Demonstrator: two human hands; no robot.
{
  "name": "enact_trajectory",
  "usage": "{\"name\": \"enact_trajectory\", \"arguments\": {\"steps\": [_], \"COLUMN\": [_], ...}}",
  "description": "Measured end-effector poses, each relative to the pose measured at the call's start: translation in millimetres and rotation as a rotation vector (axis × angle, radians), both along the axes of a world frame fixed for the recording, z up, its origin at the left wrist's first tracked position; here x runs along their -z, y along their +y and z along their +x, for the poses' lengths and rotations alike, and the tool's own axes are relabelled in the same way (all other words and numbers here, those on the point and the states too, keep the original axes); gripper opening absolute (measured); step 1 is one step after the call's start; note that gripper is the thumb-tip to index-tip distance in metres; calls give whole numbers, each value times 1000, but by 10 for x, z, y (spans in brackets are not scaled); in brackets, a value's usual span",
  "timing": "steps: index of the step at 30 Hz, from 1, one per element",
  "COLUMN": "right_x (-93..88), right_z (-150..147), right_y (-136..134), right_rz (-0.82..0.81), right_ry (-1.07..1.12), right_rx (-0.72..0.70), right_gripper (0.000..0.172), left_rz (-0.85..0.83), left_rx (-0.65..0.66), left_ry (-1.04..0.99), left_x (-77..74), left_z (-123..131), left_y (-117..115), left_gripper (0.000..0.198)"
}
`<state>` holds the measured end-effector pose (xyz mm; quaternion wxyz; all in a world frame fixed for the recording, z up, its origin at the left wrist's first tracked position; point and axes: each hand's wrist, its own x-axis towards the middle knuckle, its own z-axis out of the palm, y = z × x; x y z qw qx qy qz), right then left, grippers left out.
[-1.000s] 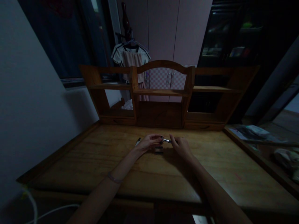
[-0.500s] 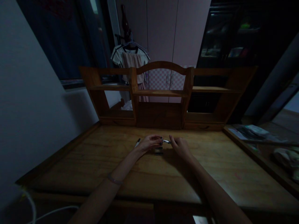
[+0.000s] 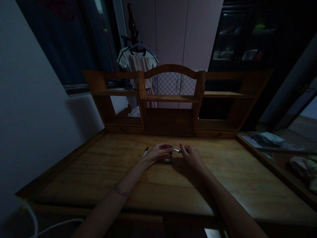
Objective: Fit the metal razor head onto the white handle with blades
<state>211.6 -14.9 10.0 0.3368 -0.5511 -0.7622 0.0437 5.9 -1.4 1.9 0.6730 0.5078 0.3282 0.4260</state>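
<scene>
Over the middle of the desk, my two hands meet at a small shiny metal tool (image 3: 176, 150); its exact kind is too small and dim to make out. My left hand (image 3: 160, 151) pinches its rounded head end between thumb and fingers. On the other end, my right hand (image 3: 192, 155) is closed, with the thumb along the top. A small dark-edged, tan object (image 3: 168, 160) lies just below my left fingers, partly hidden by them. Behind my left wrist, a slim white object with a dark tip (image 3: 145, 151) rests on the wood, partly covered.
The wooden desk (image 3: 104, 178) has a raised hutch with shelves (image 3: 170, 99) along its back. To the right, past a wooden ledge, lie plastic-wrapped items (image 3: 269, 138) and a crumpled cloth (image 3: 304, 170). A white cable (image 3: 58, 223) hangs at the lower left.
My left fingers have shifted slightly and cover more of the small tan object below. Both hands keep hold of the metal tool in nearly the same place.
</scene>
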Motion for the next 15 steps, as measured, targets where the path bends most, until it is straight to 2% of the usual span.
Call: {"name": "enact_trajectory", "arguments": {"steps": [15], "right_x": [1], "right_z": [16], "right_y": [7], "right_rz": [13], "right_ry": [19], "right_rx": [8], "right_gripper": [63], "left_rz": [49], "left_rx": [24], "left_ry": [8], "left_x": [-34], "left_z": [34], "left_y": [-44], "left_gripper": [41]}}
